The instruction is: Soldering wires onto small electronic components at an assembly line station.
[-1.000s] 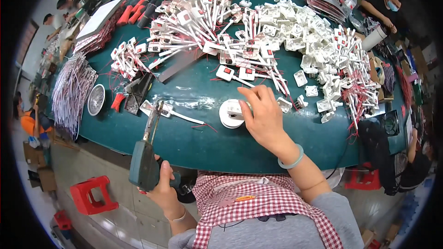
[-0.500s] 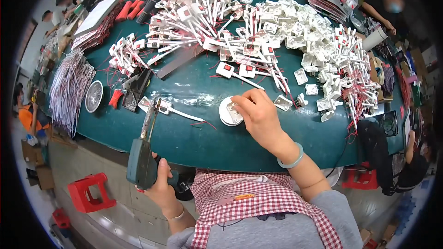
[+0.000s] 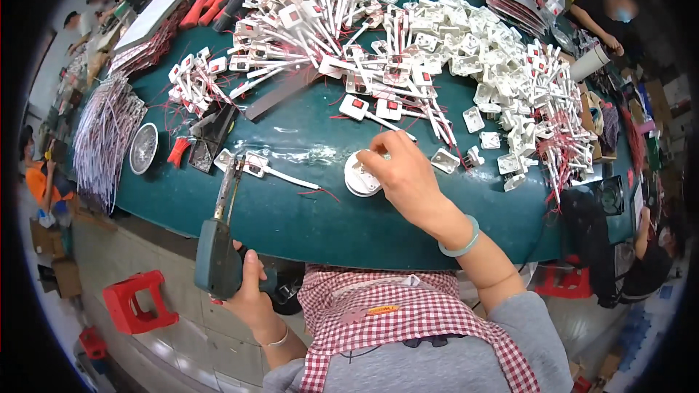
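My left hand (image 3: 251, 291) is wrapped round the grip of a dark green soldering gun (image 3: 220, 258). Its metal barrel points up over the table, and the tip overlaps an open white plug housing (image 3: 255, 164) with a white cable and thin red wires. My right hand (image 3: 408, 178) has its thumb and fingers pinched at the top edge of a white plastic housing (image 3: 365, 177). That piece lies on a round white stand (image 3: 351, 182); the fingers partly cover both. To the right of this hand sits an empty white housing shell (image 3: 445, 161).
Across the back of the green table (image 3: 306, 233) lie heaps of white cabled switch parts (image 3: 320, 14) and white shells (image 3: 466, 36). A metal bowl (image 3: 144, 148) and a bundle of white wires (image 3: 102, 145) stand left. Red stools (image 3: 140, 302) are on the floor; people work at both sides.
The whole view has shifted slightly to the left. The right hand's fingers have bent a little more over the housing; the left hand still holds the soldering gun, nearly unmoved.
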`<state>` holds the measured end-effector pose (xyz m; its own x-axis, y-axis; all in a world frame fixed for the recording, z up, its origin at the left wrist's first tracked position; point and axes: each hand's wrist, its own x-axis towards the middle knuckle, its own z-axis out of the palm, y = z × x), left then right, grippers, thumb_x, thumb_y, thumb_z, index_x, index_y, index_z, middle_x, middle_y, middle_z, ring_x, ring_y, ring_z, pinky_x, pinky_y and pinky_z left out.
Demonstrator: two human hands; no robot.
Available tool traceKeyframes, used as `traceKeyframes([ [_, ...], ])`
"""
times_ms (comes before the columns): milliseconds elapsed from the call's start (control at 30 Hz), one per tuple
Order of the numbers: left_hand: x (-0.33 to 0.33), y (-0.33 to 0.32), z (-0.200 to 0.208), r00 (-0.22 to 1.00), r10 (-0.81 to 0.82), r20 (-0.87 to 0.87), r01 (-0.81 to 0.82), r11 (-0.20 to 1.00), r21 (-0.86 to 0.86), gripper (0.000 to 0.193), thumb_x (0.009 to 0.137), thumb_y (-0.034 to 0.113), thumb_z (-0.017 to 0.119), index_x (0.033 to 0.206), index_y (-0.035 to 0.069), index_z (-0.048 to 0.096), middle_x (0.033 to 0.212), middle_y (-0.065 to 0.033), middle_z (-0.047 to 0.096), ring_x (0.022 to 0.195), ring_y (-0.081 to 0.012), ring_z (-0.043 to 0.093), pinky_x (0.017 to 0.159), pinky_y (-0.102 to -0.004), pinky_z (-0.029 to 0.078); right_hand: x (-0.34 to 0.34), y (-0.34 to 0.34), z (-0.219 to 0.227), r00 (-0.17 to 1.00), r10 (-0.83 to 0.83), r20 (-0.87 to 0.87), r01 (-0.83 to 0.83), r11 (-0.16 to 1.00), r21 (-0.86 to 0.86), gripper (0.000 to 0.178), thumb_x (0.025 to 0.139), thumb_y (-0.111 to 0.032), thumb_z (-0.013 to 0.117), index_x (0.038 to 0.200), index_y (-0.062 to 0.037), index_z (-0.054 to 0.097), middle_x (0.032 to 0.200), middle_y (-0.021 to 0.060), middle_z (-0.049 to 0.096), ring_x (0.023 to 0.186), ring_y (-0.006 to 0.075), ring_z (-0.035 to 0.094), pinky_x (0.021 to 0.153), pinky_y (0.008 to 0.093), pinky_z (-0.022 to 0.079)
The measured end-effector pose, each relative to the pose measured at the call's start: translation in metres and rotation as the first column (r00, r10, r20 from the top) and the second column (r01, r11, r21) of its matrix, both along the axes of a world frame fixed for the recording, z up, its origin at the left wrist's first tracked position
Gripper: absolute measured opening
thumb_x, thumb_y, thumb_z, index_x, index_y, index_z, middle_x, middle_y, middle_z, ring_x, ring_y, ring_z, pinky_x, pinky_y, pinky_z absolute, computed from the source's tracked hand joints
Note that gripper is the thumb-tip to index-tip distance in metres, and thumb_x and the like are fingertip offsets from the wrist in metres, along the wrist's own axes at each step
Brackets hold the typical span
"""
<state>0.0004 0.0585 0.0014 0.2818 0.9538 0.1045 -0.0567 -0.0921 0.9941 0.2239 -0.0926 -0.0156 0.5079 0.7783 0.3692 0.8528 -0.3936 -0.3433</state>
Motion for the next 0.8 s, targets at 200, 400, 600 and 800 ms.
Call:
traceKeyframes([
  [200, -0.004, 0.006, -0.016, 0.999, -0.049, 0.021, 0.050, 0.998, -0.028, 0.036, 0.084, -0.009, 0.068, 0.119, -0.005, 0.060, 0.106, -0.0131, 0.068, 0.061, -0.0097, 0.054, 0.048, -0.0217, 0.039, -0.008, 0.001, -0.016, 0.994, -0.092, -0.064, 0.103, 0.978, 0.181, 0.029, 0.078, 0.003, 0.063, 0.105, -0.0040, 0.068, 0.108, 0.0091, 0.063, 0.098, 0.0278, 0.062, 0.076, 0.0380, 0.057],
  [400, 0.012, -0.002, -0.006, 0.998, -0.069, 0.015, 0.069, 0.997, -0.033, 0.034, 0.084, -0.007, 0.068, 0.117, -0.008, 0.060, 0.106, -0.0123, 0.066, 0.059, -0.0103, 0.049, 0.050, -0.0240, 0.037, -0.022, 0.007, -0.011, 0.978, -0.194, -0.075, 0.203, 0.968, 0.144, 0.030, 0.077, 0.002, 0.064, 0.106, -0.0033, 0.066, 0.109, 0.0098, 0.061, 0.101, 0.0271, 0.060, 0.075, 0.0374, 0.059],
  [600, 0.017, -0.001, -0.013, 0.996, -0.091, 0.007, 0.091, 0.996, -0.020, 0.034, 0.084, -0.009, 0.067, 0.118, -0.007, 0.059, 0.111, -0.0137, 0.066, 0.060, -0.0098, 0.049, 0.049, -0.0236, 0.037, 0.005, -0.017, -0.009, 0.969, -0.179, -0.172, 0.232, 0.900, 0.368, 0.022, 0.086, -0.006, 0.069, 0.108, -0.0056, 0.066, 0.106, 0.0109, 0.065, 0.099, 0.0305, 0.061, 0.084, 0.0410, 0.053],
  [800, 0.019, -0.001, -0.010, 0.998, -0.063, -0.021, 0.063, 0.998, -0.006, 0.035, 0.085, -0.009, 0.067, 0.119, -0.007, 0.059, 0.112, -0.0136, 0.066, 0.060, -0.0101, 0.049, 0.049, -0.0233, 0.037, 0.061, -0.098, -0.020, 0.840, -0.542, -0.002, 0.536, 0.830, 0.150, 0.016, 0.084, -0.008, 0.072, 0.100, -0.0051, 0.069, 0.098, 0.0119, 0.068, 0.093, 0.0318, 0.060, 0.080, 0.0420, 0.050],
])
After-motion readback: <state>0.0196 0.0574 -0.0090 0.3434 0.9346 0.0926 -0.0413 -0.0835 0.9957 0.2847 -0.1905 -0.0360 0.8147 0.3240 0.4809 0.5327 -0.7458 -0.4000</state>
